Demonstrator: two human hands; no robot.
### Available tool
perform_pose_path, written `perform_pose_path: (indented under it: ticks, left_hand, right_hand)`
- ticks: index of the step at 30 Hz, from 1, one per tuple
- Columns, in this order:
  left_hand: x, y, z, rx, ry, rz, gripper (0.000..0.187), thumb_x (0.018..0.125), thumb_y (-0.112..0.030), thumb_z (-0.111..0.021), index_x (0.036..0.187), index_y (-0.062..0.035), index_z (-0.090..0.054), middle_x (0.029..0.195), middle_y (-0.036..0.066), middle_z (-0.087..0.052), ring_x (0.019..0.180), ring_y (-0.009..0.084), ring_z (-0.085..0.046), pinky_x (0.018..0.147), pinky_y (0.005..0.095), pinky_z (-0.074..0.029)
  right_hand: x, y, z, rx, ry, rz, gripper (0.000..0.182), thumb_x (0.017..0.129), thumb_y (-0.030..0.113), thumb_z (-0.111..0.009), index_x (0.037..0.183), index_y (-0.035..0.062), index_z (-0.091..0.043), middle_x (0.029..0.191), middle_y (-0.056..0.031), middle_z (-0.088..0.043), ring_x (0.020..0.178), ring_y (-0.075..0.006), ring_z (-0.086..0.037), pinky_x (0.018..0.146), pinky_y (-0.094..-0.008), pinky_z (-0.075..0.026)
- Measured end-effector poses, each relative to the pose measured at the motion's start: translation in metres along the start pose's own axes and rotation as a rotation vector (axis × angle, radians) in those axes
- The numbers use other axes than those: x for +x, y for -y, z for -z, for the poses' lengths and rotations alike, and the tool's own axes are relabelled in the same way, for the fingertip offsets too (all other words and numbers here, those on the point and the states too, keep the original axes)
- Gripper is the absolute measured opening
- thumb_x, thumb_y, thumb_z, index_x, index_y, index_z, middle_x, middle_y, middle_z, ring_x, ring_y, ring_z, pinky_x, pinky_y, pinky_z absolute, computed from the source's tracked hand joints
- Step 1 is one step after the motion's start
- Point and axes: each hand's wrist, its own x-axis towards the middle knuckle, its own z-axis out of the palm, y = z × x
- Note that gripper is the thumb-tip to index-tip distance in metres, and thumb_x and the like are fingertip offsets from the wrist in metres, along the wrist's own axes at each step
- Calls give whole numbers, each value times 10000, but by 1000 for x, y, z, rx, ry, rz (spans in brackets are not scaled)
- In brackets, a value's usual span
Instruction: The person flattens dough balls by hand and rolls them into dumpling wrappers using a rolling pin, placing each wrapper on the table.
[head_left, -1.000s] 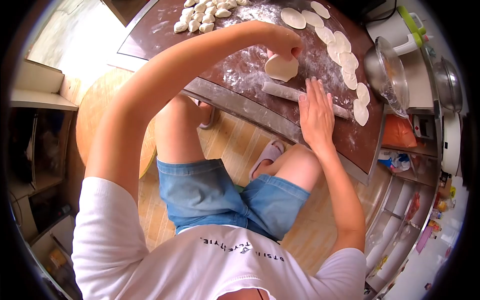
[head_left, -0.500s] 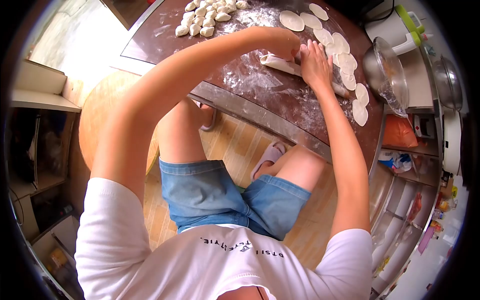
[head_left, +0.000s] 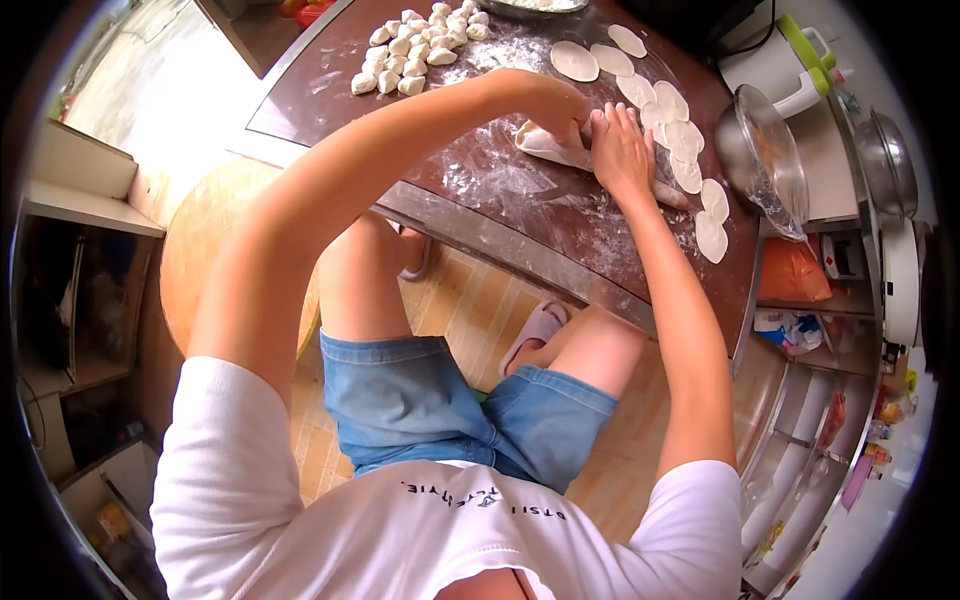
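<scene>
My left hand [head_left: 560, 104] is bent in over the table, its fingers closed at the edge of a pale dough wrapper [head_left: 550, 146]. The exact grip is partly hidden. Beside it my right hand [head_left: 622, 155] lies flat with stretched fingers, palm down on a floury rolling pin [head_left: 671, 195]. One end of the pin sticks out to the right of that hand; its middle is covered. Rolled round wrappers [head_left: 684, 140] lie in an overlapping curved row just beyond and right of my hands. Farther back on the left sit several small floured dough pieces [head_left: 413, 48].
Flour is scattered over the dark brown table [head_left: 600, 235]. A metal bowl [head_left: 765, 160] with plastic film stands at the right, near a white-and-green appliance [head_left: 790, 75]. Another dish [head_left: 535, 8] shows at the far edge. A round wooden stool [head_left: 215, 240] stands at the left.
The view has shifted slightly, bringing more of the far dish into sight. Both hands stay at the wrapper and rolling pin, with only slight movement.
</scene>
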Motion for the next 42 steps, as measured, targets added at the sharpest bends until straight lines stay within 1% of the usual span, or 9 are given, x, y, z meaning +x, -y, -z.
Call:
perform_pose_path:
  ticks: [7,24,28,30,33,36,40,41,42]
  left_hand:
    - [-7,-2,3,-163,-29,4,218,676,-122,-617,861,-8,-598,757,97,-602,731,210,-569,668,320,-447]
    - [-46,-26,0,-209,-248,-2,166,747,-143,-622,868,-31,-603,773,90,-627,724,216,-597,651,336,-462]
    - [-40,-3,-18,-565,-386,-34,180,840,-213,-583,915,-55,-540,816,29,-583,720,135,-539,609,315,-439]
    - [-25,-10,-19,-1023,-323,182,196,853,-256,-576,939,-79,-565,863,13,-591,782,116,-554,630,293,-464]
    - [9,-22,-9,-1129,-277,238,232,852,-262,-581,999,-82,-597,914,22,-597,832,113,-568,660,273,-484]
    - [49,-19,0,-1110,-197,267,295,835,-254,-602,1060,-64,-608,932,41,-605,820,126,-581,656,271,-493]
    - [96,22,8,-1081,-329,288,346,793,-290,-632,1029,-36,-631,946,70,-626,800,157,-608,665,283,-502]
    - [89,16,25,-754,-391,473,344,778,-307,-633,986,-33,-647,922,90,-641,815,159,-619,679,284,-498]
    - [86,36,33,-397,-384,376,319,771,-314,-625,968,-65,-658,880,95,-657,797,174,-628,690,297,-497]
  right_hand:
    - [-100,10,39,147,25,156,476,935,312,-380,1271,-22,-426,1315,-210,-428,1258,-322,-369,1040,-460,-255]
    - [-104,10,44,166,29,202,432,895,295,-468,1222,13,-480,1295,-174,-456,1236,-303,-393,1033,-434,-273]
    - [-108,-1,55,206,80,302,379,827,247,-578,1166,86,-528,1263,-126,-484,1227,-278,-401,1028,-436,-279]
    - [-109,-4,51,256,59,296,356,796,224,-616,1128,112,-549,1220,-105,-507,1194,-266,-429,1024,-440,-284]
    - [-108,-4,52,303,50,284,365,783,220,-632,1123,114,-553,1206,-95,-509,1176,-258,-440,1018,-441,-292]
    - [-111,-9,49,318,6,303,375,772,217,-646,1123,120,-557,1206,-90,-510,1175,-252,-442,1008,-437,-303]
    - [-111,-11,46,354,-28,300,377,762,208,-652,1117,118,-561,1194,-86,-522,1163,-249,-454,1005,-428,-308]
    - [-112,-11,45,367,-33,305,377,760,207,-654,1115,118,-562,1191,-85,-524,1161,-248,-457,1004,-427,-309]
    - [-112,-12,45,368,-32,303,377,759,208,-655,1114,118,-563,1189,-83,-525,1159,-246,-459,1003,-425,-310]
